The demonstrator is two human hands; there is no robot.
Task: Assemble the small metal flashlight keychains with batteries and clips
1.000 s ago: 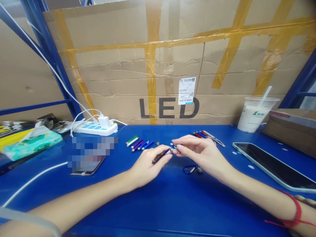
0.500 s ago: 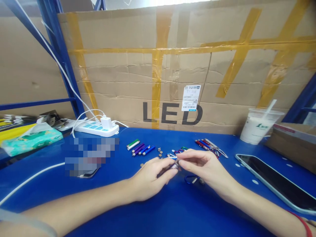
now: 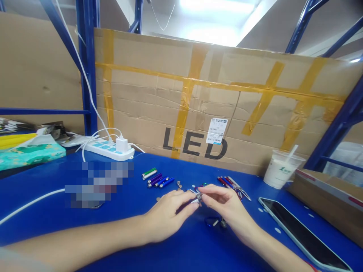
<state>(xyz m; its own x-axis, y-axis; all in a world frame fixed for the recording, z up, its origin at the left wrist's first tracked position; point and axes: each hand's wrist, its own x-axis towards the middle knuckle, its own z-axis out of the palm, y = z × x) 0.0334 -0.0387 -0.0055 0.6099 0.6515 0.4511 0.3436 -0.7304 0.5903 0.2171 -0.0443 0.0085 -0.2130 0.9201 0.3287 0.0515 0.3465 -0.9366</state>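
Observation:
Between thumb and fingers, my left hand (image 3: 170, 215) grips a small metallic tube (image 3: 195, 200) at the middle of the blue table. The fingertips of my right hand (image 3: 227, 207) pinch the tube's right end, so the hands nearly meet. Just below them lies a blue carabiner loop (image 3: 212, 221) with a small dark piece beside it. Behind my left hand are small round cells (image 3: 179, 185). Green, silver, purple and blue tubes (image 3: 159, 179) lie in a row further left. Red, blue and silver pens (image 3: 232, 185) rest behind my right hand.
A phone (image 3: 300, 230) lies at the right, near small white discs (image 3: 278, 230). Behind it stand a drink cup (image 3: 283, 168) and an open cardboard box (image 3: 326, 204). A white power strip (image 3: 110, 149) sits at the back left. Cardboard (image 3: 141, 105) walls the back.
The camera view has tilted upward and rotated slightly, so more ceiling shows. Both hands keep hold of the small tube in nearly the same pose.

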